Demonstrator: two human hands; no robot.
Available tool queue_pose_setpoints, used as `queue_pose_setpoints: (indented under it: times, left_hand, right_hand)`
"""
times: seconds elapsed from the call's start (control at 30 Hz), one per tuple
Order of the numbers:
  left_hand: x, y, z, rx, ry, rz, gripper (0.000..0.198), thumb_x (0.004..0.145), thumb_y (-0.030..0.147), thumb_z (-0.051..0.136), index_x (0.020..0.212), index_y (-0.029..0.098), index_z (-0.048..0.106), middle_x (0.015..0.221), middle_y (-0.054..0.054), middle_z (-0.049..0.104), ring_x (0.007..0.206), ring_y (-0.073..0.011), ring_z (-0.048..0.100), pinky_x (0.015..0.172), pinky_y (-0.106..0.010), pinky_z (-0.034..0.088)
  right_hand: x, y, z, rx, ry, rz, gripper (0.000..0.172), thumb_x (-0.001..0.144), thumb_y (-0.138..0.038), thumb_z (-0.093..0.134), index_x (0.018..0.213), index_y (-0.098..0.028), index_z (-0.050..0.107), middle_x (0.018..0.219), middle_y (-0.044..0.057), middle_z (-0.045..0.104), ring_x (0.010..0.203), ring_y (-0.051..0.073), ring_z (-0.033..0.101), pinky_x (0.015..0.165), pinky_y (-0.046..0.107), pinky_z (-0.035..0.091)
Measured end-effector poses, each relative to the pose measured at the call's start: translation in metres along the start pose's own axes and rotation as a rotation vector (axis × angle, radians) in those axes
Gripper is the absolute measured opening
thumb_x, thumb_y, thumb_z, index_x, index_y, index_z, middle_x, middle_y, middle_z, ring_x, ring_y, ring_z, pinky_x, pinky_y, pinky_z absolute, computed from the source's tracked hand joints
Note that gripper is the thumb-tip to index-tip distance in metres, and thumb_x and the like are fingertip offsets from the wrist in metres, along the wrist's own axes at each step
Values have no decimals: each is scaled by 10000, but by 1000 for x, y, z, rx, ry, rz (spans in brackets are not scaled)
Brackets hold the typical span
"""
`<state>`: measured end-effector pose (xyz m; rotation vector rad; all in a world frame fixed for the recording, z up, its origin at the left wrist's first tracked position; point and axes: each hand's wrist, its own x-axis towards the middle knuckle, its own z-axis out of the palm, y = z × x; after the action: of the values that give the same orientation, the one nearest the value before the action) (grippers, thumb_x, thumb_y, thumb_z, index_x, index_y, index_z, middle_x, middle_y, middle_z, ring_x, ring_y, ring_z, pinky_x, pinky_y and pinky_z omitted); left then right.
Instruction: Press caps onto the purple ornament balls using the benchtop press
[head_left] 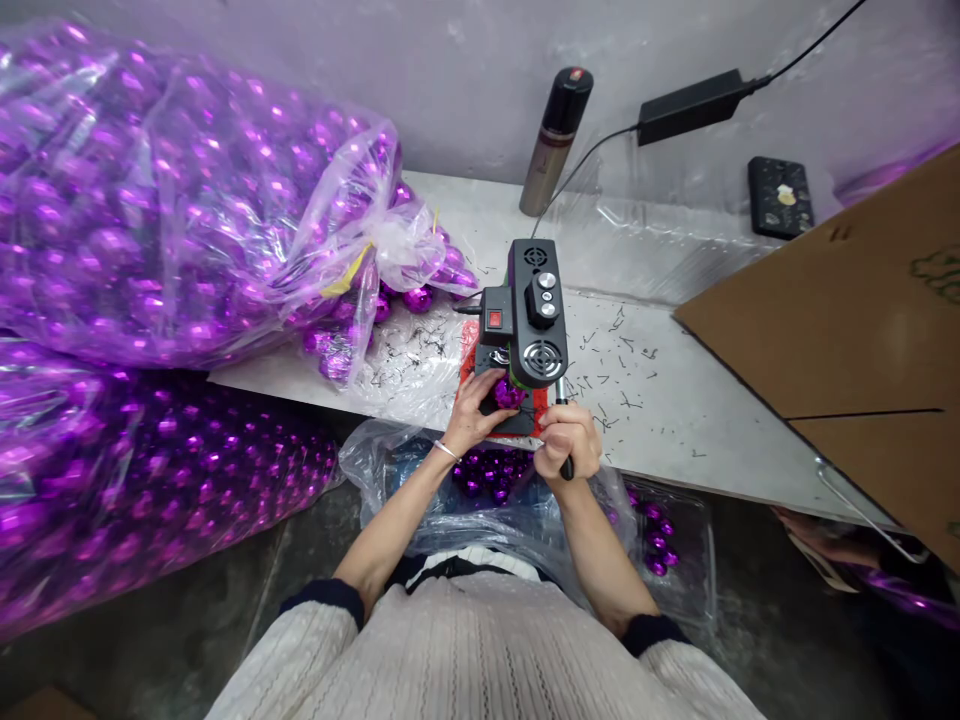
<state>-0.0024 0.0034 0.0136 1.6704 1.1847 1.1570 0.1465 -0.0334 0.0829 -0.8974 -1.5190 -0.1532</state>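
Observation:
A small black bench drill press [536,310] with a red switch stands on the light table in front of me. Under its head sits a shiny purple bauble [508,392], with the fingers and thumb of my left hand [474,412] closed around it. My right hand [570,440] is wrapped round the black-gripped lever [567,466] at the machine's right side. A red mat [540,402] shows beneath the base. Below the table edge, more purple baubles [495,475] lie in a clear plastic bag [420,520] at my lap. The machine's tip is hidden by its head.
Large clear bags of purple baubles [165,200] fill the left. Behind the machine stand a tall bottle [556,140], a power adapter [690,105] and a black patterned case [780,197]. A cardboard box [840,300] stands at right. Dark shavings [622,350] litter the table [660,420].

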Motion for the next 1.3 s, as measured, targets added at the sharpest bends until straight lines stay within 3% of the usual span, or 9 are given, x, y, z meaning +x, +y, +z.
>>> queue_pose_setpoints:
  times: [0.3,0.77,0.97,1.07,1.2,1.3]
  left_hand:
    - [-1,-2,0,43,-9,-4,610,744,418,873,1297,263,667,1355,-120,676,1338,-327,582,1226,-546,328]
    - [-1,-20,5,244,27,226,652,831,498,786,1388,222,586,1351,-143,679,1291,-299,630,1156,-518,446]
    - [-1,-18,5,227,61,280,642,862,481,760,1413,221,559,1340,-147,682,1278,-303,637,1142,-541,454]
    - [-15,-13,2,263,85,338,642,910,432,714,1472,220,489,1359,-152,665,1295,-291,625,1141,-534,463]
    - [-57,-12,-3,408,16,505,594,968,323,636,1519,246,428,1378,-148,649,1290,-257,629,1136,-510,475]
    - [-87,-14,-7,494,-58,571,616,925,425,695,1473,234,489,1370,-164,648,1277,-262,632,1109,-490,492]
  right_hand:
    - [-14,9,3,-15,17,-8,262,997,-309,417,758,-247,504,721,-3,605,601,146,562,648,358,500]
    - [-7,8,7,32,-18,-93,292,1024,-265,392,747,-234,480,734,-9,569,596,126,547,600,319,466]
    - [23,-15,-2,17,-2,94,309,991,-186,434,689,-230,484,685,-2,581,606,136,558,569,308,428]
    - [40,-26,-6,20,-21,182,301,979,-158,451,690,-223,508,684,6,588,642,147,583,595,311,440]
    - [42,-28,-7,51,-33,152,280,959,-116,464,703,-222,511,674,-5,580,650,140,588,603,298,447]
    - [33,-24,-6,58,-39,105,265,941,-88,469,717,-224,506,679,-12,579,659,136,597,604,289,455]
